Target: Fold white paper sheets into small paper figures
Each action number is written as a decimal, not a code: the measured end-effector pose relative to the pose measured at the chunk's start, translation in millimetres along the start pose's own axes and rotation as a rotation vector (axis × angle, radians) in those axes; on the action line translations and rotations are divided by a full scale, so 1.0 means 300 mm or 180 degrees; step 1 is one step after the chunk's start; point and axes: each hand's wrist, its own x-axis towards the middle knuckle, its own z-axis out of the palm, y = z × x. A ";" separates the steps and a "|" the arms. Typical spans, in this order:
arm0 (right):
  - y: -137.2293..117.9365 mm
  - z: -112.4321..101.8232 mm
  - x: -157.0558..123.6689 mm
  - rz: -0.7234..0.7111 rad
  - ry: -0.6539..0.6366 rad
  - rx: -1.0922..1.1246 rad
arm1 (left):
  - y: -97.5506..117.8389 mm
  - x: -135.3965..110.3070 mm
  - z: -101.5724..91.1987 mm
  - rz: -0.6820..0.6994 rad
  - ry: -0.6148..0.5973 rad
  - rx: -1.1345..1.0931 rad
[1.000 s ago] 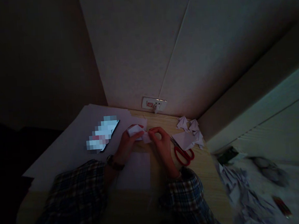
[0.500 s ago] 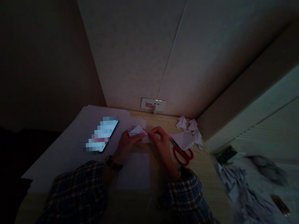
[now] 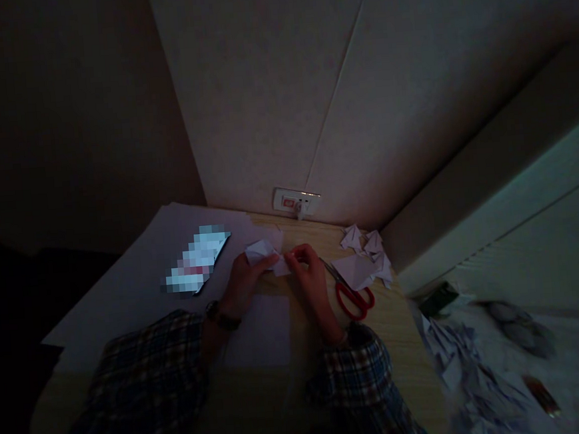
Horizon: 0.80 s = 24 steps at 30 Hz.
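Note:
A small folded piece of white paper (image 3: pixel 259 251) is held above the table between my two hands. My left hand (image 3: pixel 246 274) grips its left part, with the thumb pressed along the near side. The fingers of my right hand (image 3: pixel 307 266) are bent and pinched at the paper's right end. Dim light hides the exact folds. Just right of my right hand lie scissors with red handles (image 3: pixel 355 301), their blades partly beneath a flat white paper piece (image 3: pixel 354 271). Several folded paper shapes (image 3: pixel 372 244) sit beyond it.
A lit phone (image 3: pixel 200 261) rests on large white sheets (image 3: pixel 138 269) at the left of the wooden table (image 3: pixel 399 342). A socket with a plug (image 3: pixel 299 206) is on the wall behind. Past the table's right edge lies a heap of folded papers (image 3: pixel 474 369).
The folded paper has turned slightly in my left hand, which has shifted a little left. The fingers of my right hand have moved slightly. Everything on the table stays in place.

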 end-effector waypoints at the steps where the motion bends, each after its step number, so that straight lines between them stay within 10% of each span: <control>1: 0.000 -0.001 0.001 0.0005 -0.0051 -0.0011 | -0.001 0.000 0.000 -0.0021 -0.0034 -0.0019; 24: 0.012 -0.001 0.006 0.0315 -0.0503 -0.0075 | -0.002 -0.011 0.001 -0.0165 -0.0079 0.0074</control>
